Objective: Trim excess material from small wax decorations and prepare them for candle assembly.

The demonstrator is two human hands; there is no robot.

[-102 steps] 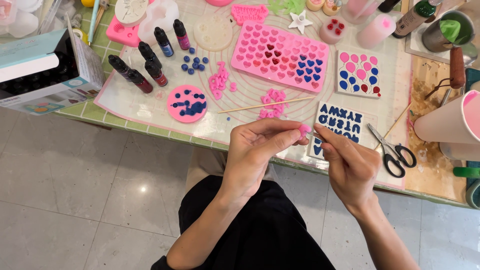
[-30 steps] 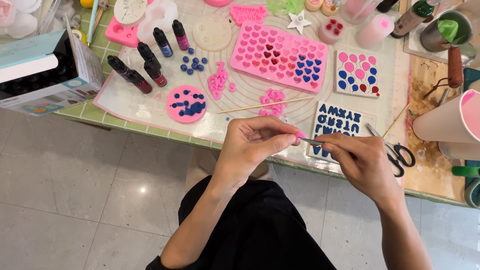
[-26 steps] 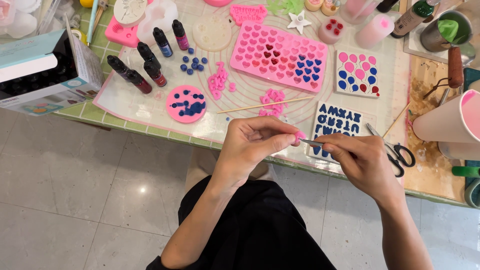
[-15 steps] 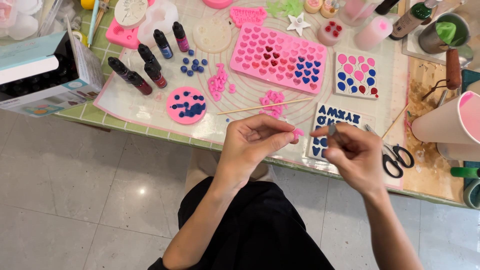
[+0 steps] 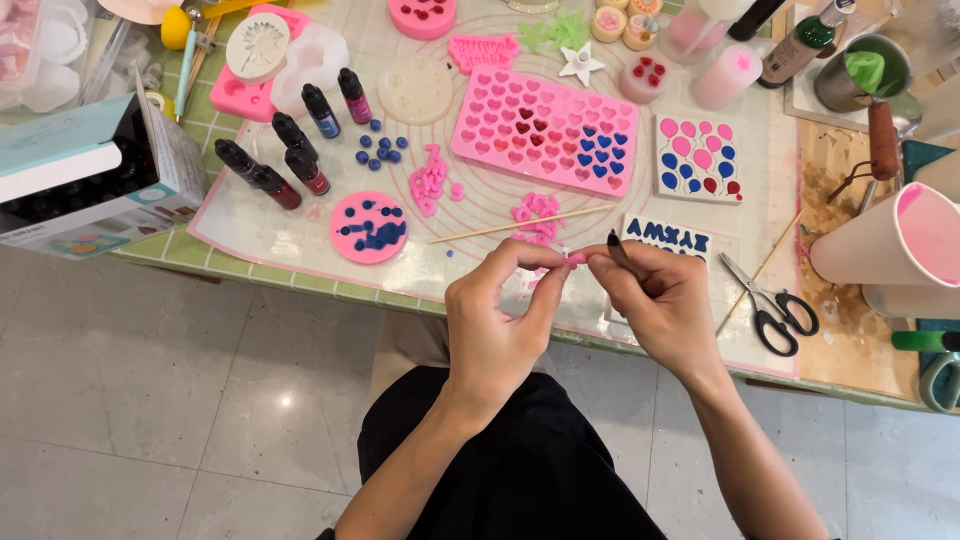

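Left hand [image 5: 495, 320] pinches our tiny pink cast piece [image 5: 577, 258]; right hand [image 5: 660, 300] grips a dark pick [image 5: 618, 252]; light, probably brittle, so we hold its edges

Pale grey floor tiles [image 5: 150, 400], glossy, light glare; green-gridded table [image 5: 230, 268] along top under translucent mat [image 5: 470, 215].

Desk is packed. Big pink heart mold [image 5: 545, 128] sits mid-table, some hearts filled red and blue. Right of it there's a small white balloon mold [image 5: 699, 159], and below that a letter mold [image 5: 668, 240] with dark blue letters. A wooden skewer [image 5: 520, 224] lies near the round pink mold [image 5: 368, 227]. Dye bottles [image 5: 290, 150] cluster on the left by an open box [image 5: 85, 170]. Black scissors [image 5: 768, 304] lie beside a pink-lined cup [image 5: 900, 240].
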